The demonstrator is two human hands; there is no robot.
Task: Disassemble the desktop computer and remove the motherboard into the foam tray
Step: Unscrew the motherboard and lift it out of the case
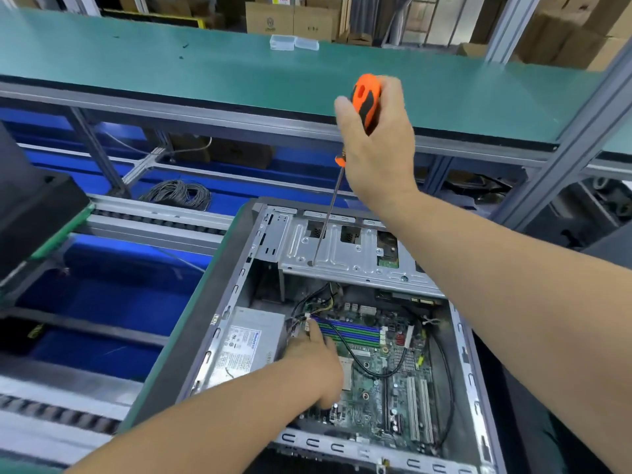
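surface: green-edged counter (191, 302) carrying an open desktop case (478, 388), side panel off, lying flat; conveyor rails and blue bins to the left
motherboard (386, 367): seated in the case floor, green PCB, blue and green RAM slots across its upper edge, white expansion slots at lower right; its near-left part is hidden under the left forearm and hand
left hand (316, 362): down inside the case on the board's left side, index finger stretched out with its tip at the left end of the RAM slots by a small white connector; other fingers tucked under, can't tell if they hold anything
power supply (248, 347): grey box with label, just left of the left hand, against the case's left wall
black cable (393, 369): loops over the board from the RAM slots toward the right
drive cage (345, 254): bare metal plate spanning the far end of the case, right end cut off by the right forearm
right hand (378, 142): raised above the drive cage, well apart from the motherboard, fist wrapped round a screwdriver (367, 99); orange-black handle, thin shaft angling down-left, tip at or just over the cage plate, contact unclear
far: cable coil (179, 195) on the lower level, green shelf (205, 63) with clear plastic boxes (294, 42), cartons behind, blurred
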